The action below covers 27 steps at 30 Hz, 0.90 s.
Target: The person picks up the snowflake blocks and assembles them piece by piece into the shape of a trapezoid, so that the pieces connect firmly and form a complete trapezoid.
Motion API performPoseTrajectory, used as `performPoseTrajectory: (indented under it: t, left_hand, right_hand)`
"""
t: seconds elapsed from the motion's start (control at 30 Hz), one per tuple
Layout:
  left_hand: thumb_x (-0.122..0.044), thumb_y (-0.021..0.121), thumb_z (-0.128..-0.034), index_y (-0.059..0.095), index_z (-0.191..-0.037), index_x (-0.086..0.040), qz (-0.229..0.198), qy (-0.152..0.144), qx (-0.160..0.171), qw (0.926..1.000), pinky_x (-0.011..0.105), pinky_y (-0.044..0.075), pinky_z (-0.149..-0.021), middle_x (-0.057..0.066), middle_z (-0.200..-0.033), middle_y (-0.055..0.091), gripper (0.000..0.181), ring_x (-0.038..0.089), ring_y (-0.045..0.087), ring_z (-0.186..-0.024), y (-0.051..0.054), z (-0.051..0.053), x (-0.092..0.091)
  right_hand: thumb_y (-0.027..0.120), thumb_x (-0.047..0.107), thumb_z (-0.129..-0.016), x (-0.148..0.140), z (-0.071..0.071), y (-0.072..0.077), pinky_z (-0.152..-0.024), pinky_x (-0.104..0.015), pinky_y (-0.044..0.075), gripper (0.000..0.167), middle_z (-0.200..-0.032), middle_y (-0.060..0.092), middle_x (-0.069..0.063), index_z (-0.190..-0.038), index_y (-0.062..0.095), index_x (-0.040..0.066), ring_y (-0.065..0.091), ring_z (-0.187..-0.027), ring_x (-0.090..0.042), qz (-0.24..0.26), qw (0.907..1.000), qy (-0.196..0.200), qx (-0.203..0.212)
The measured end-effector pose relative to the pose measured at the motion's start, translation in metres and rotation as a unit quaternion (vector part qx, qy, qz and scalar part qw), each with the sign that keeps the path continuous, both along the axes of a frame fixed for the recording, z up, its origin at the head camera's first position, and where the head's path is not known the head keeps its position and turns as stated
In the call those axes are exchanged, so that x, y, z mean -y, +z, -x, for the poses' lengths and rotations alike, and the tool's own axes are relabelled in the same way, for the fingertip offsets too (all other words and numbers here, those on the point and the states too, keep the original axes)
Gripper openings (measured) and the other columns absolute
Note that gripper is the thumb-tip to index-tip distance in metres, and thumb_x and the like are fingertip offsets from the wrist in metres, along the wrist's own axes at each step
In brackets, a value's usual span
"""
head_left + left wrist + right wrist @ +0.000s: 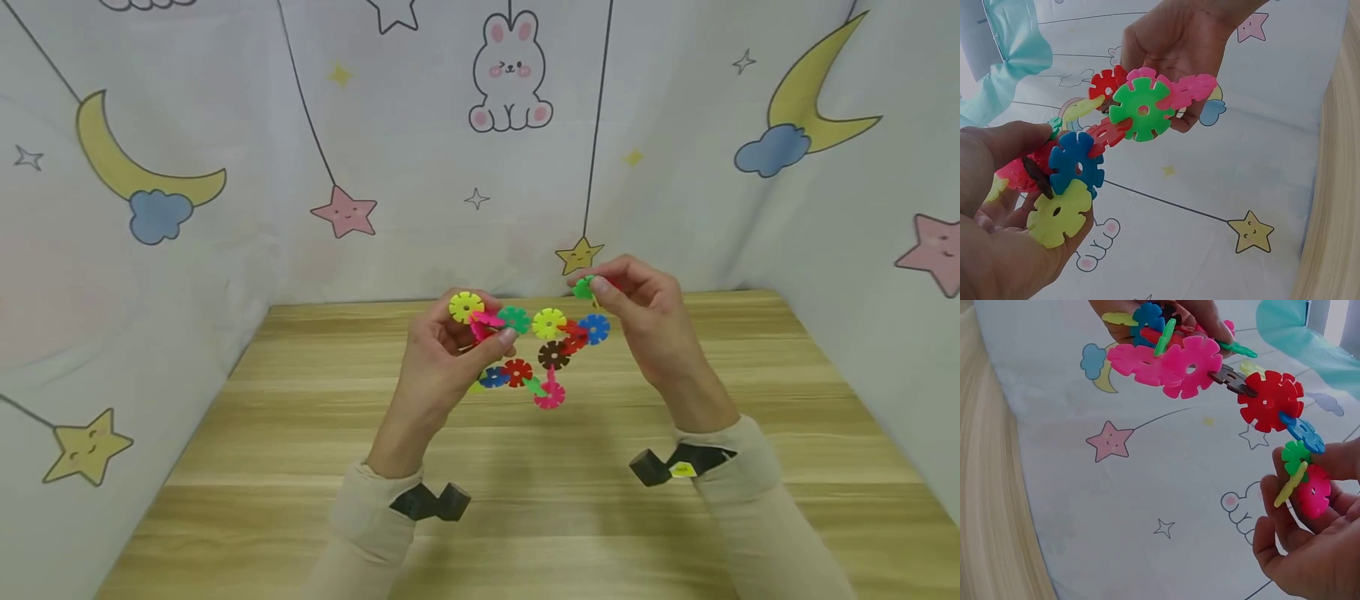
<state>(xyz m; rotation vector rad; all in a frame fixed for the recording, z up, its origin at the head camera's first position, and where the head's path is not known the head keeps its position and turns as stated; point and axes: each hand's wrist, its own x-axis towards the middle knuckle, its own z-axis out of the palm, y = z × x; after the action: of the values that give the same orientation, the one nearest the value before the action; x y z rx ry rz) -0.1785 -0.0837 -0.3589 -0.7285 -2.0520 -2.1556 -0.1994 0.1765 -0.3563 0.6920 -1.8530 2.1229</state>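
Observation:
A chain of linked plastic snowflake discs hangs in the air between my two hands, above the table. My left hand point(435, 354) pinches its left end near a green disc point(513, 320), thumb in front, and a yellow disc point(466, 307) stands out above the fingers. The middle sags, with a brown disc point(553, 355) and a pink disc point(550, 395) lowest. At the other end my right hand point(645, 312) pinches a small cluster between thumb and fingers; in the right wrist view a green disc point(1296, 456) and a pink disc point(1315, 491) show there. Fingers partly hide both ends.
Below the hands lies a wood-grain table point(285, 500). A pale curtain point(420, 150) printed with moons, stars and a rabbit rises behind it and along both sides. Dark wrist cameras sit on both sleeves. Teal cloth point(1019, 62) shows in the left wrist view.

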Motion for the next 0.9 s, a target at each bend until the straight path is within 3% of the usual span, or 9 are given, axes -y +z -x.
performPoseTrajectory:
  t: [0.13,0.27,0.43,0.57,0.63,0.73,0.9]
  left_hand:
    - [-0.002,0.077,-0.0961,0.066,-0.125,-0.002,-0.001,-0.005,-0.004,1.0000,0.033,0.068,-0.084,0.004,-0.101,0.077,0.031,0.014,0.079,-0.086,0.000,0.000,-0.002]
    - [-0.001,0.077,-0.0963,0.067,-0.123,-0.004,0.002,-0.008,-0.003,1.0000,0.033,0.068,-0.082,0.001,-0.100,0.077,0.029,0.015,0.079,-0.085,0.000,-0.002,-0.003]
    - [-0.002,0.077,-0.0965,0.067,-0.125,-0.003,0.006,-0.011,-0.002,0.9999,0.033,0.068,-0.082,0.002,-0.100,0.076,0.030,0.015,0.079,-0.084,-0.002,-0.003,-0.004]
    - [-0.002,0.077,-0.0967,0.065,-0.126,-0.001,0.019,-0.017,-0.002,0.9997,0.033,0.068,-0.081,0.002,-0.100,0.075,0.032,0.014,0.079,-0.084,-0.003,-0.003,-0.007]
    - [-0.002,0.078,-0.0964,0.066,-0.126,-0.002,0.024,-0.018,-0.005,0.9995,0.035,0.068,-0.082,0.002,-0.099,0.074,0.031,0.014,0.079,-0.084,-0.003,-0.003,-0.008]
    - [-0.001,0.077,-0.0962,0.067,-0.125,-0.004,0.025,-0.019,-0.008,0.9995,0.037,0.068,-0.082,0.003,-0.099,0.074,0.031,0.014,0.079,-0.084,-0.003,-0.004,-0.009]
    - [0.001,0.077,-0.0958,0.067,-0.125,-0.005,0.015,-0.026,-0.009,0.9995,0.037,0.068,-0.081,0.002,-0.099,0.074,0.031,0.014,0.079,-0.083,-0.004,-0.003,-0.011]
  right_hand:
    - [0.048,0.008,-0.114,0.002,-0.003,0.002,-0.104,-0.026,0.056,0.014,-0.111,0.082,0.003,-0.112,0.062,0.011,0.075,-0.098,-0.014,-0.004,0.9996,0.024,-0.012]
    - [0.042,0.014,-0.116,0.004,-0.008,0.005,-0.096,-0.026,0.062,0.011,-0.111,0.082,0.001,-0.114,0.052,0.013,0.079,-0.090,-0.015,-0.025,0.9995,0.007,-0.019]
    - [0.049,0.015,-0.115,0.003,-0.012,0.008,-0.100,-0.027,0.061,0.005,-0.108,0.082,-0.002,-0.114,0.051,0.011,0.081,-0.098,-0.016,-0.026,0.9984,-0.036,-0.036]
    - [0.056,0.014,-0.112,0.003,-0.015,0.009,-0.107,-0.027,0.054,0.008,-0.110,0.082,0.000,-0.111,0.053,0.007,0.076,-0.113,-0.015,-0.015,0.9983,-0.047,-0.030]
    - [0.059,0.012,-0.111,0.003,-0.016,0.009,-0.104,-0.023,0.054,0.007,-0.114,0.079,0.001,-0.109,0.056,0.005,0.072,-0.115,-0.016,-0.016,0.9979,-0.053,-0.033]
    - [0.062,0.006,-0.108,0.005,-0.018,0.010,-0.094,-0.018,0.057,0.002,-0.113,0.071,0.000,-0.109,0.063,0.007,0.067,-0.104,-0.015,-0.022,0.9965,-0.066,-0.045]
    - [0.064,0.007,-0.107,0.007,-0.022,0.013,-0.080,-0.017,0.054,0.008,-0.104,0.064,0.000,-0.112,0.067,0.012,0.058,-0.089,-0.016,-0.037,0.9942,-0.085,-0.054]
